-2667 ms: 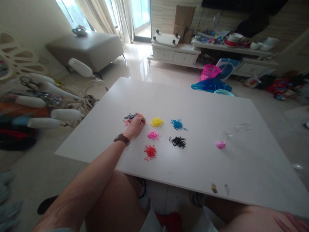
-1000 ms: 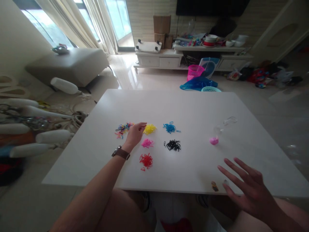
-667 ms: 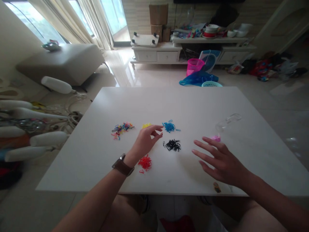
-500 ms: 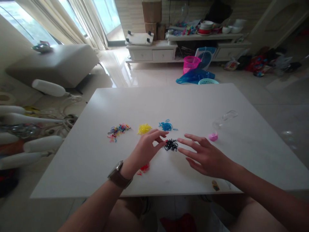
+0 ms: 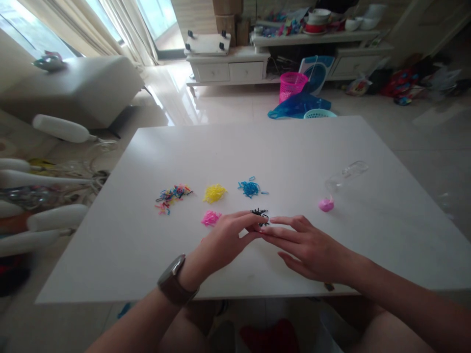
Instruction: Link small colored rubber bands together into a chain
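Note:
Fingers pinched together, my left hand [image 5: 230, 238] is beside the pile of black rubber bands [image 5: 260, 213] and partly covers it. A small red bit, seemingly a rubber band, shows at its fingertips. My right hand [image 5: 312, 247] has its fingers stretched out and apart, with the tips meeting those of my left hand. Behind lie piles of blue rubber bands [image 5: 250, 189] and yellow rubber bands [image 5: 214, 193]. Pink rubber bands [image 5: 210, 218] lie left of my left hand, and mixed-colour rubber bands [image 5: 174, 195] lie farther left. The red pile is hidden under my left hand.
On the right of the white table [image 5: 235, 147] are a clear plastic container [image 5: 346, 175] lying on its side and a pink lump [image 5: 326, 204]. A chandelier [image 5: 62, 181] is close by the left edge. A pink basket [image 5: 292, 87] stands on the floor beyond.
My right hand has moved left and my left hand slightly right, so their fingertips now meet in front of the black pile. The pink pile has come into view. The camera has tilted down.

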`<act>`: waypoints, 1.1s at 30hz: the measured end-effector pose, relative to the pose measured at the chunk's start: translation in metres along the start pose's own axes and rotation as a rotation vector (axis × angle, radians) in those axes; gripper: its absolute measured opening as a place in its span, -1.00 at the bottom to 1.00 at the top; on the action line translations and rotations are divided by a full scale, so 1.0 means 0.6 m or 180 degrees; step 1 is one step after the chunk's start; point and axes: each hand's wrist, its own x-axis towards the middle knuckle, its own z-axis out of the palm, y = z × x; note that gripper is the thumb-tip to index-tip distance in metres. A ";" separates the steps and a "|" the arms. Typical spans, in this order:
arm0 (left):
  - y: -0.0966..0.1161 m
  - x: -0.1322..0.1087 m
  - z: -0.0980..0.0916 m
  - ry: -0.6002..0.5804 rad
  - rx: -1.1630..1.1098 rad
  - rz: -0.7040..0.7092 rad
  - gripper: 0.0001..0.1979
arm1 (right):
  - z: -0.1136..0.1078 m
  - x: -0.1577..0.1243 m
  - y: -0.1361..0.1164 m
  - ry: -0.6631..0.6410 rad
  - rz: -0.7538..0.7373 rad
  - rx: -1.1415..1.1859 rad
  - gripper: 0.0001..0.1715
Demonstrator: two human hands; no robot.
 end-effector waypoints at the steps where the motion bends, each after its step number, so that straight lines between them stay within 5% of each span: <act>1: -0.001 0.000 0.002 -0.0022 -0.0004 -0.0018 -0.78 | -0.001 0.000 0.000 -0.0002 0.0002 0.0051 -0.25; 16: 0.044 -0.043 0.018 -0.0087 0.0291 -0.0153 -0.81 | -0.006 -0.054 -0.058 -0.0200 0.0415 0.0564 -0.49; 24: 0.080 -0.045 -0.056 0.1001 0.0552 -0.0675 -0.86 | 0.028 -0.034 -0.047 -0.0570 0.0502 0.0849 -0.40; 29: 0.032 -0.045 -0.056 0.1537 0.0281 -0.0883 -0.90 | 0.091 -0.009 -0.040 -0.0991 0.0512 0.0899 -0.32; 33: -0.013 -0.050 -0.052 0.1029 0.0916 -0.0525 -0.93 | 0.126 0.026 -0.049 -0.1115 0.0278 0.0833 -0.29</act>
